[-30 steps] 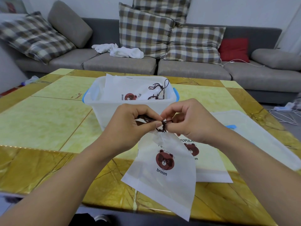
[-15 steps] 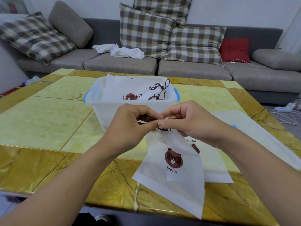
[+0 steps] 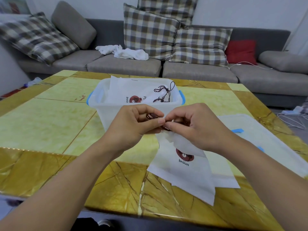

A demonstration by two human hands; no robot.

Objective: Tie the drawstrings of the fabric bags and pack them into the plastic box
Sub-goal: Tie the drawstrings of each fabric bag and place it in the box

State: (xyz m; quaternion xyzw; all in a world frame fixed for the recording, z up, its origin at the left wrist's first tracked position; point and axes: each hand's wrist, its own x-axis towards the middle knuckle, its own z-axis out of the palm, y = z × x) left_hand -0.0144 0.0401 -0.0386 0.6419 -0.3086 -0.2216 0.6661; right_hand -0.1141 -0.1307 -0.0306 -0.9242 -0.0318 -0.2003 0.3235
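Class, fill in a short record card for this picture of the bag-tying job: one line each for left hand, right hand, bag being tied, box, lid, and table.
left hand: pinches the dark drawstring at the bag's mouth
right hand: pinches the same drawstring, fingertips meeting the left's
held bag: white, bear print, mouth gathered, hangs over the table edge
plastic box: translucent, blue handles, open, holds tied bags
lid: lies flat right of the box
table: yellow and gold, another bag lies under the held one
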